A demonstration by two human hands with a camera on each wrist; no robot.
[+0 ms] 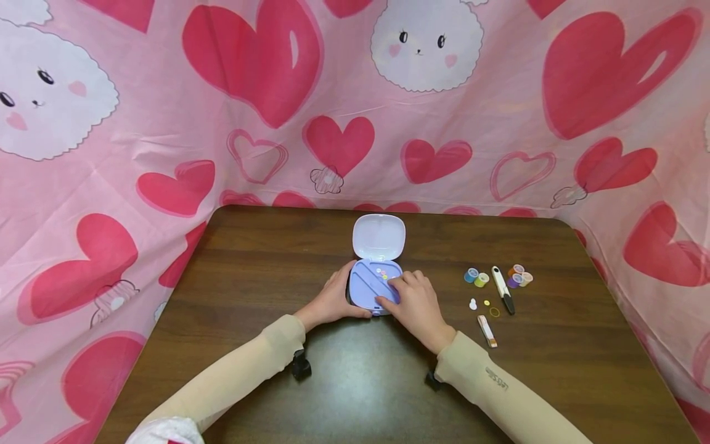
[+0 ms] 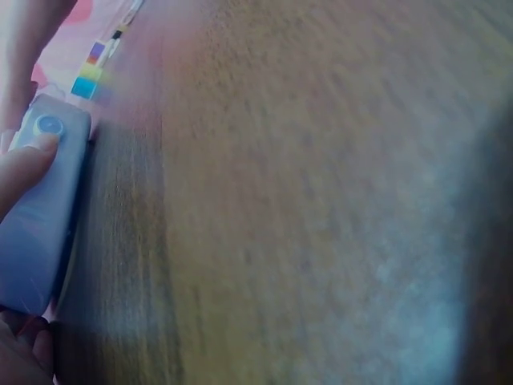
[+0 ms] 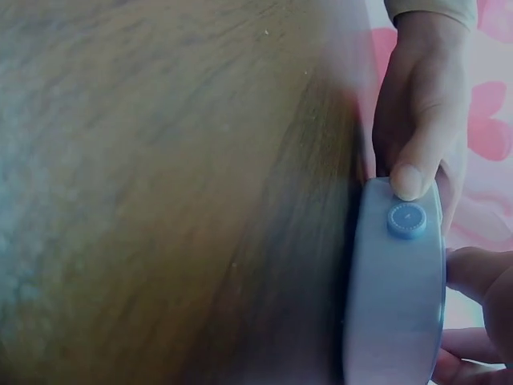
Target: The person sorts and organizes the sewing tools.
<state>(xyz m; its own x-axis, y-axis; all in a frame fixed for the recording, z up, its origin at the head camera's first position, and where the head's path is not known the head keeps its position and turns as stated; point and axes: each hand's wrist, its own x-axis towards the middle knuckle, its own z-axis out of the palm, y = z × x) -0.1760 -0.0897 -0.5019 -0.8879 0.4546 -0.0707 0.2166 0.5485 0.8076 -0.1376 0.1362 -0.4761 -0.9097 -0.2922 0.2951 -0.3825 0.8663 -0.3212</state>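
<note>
A lavender sewing box [image 1: 360, 298] lies on the table with its pale lid [image 1: 379, 237] raised at the back. Inside sits a lavender inner tray [image 1: 367, 283] with a diagonal divider and several small coloured buttons [image 1: 383, 274]. My left hand [image 1: 331, 298] grips the box along its left side, its thumb [image 3: 409, 183] beside the round front catch [image 3: 407, 220]. Over the right part of the tray, my right hand [image 1: 418, 306] has thumb and forefinger curled onto it near the divider. The left wrist view shows the right thumb [image 2: 30, 172] over the box front.
To the right lie several thread spools [image 1: 471, 275], thread snips [image 1: 503, 291] with a white handle, and a rolled tape measure strip [image 1: 487, 331]. Between them are small white pieces [image 1: 473, 304], a yellow button [image 1: 487, 303] and a yellow ring [image 1: 495, 312]. Pink heart-print cloth hangs behind the brown table [image 1: 266, 246].
</note>
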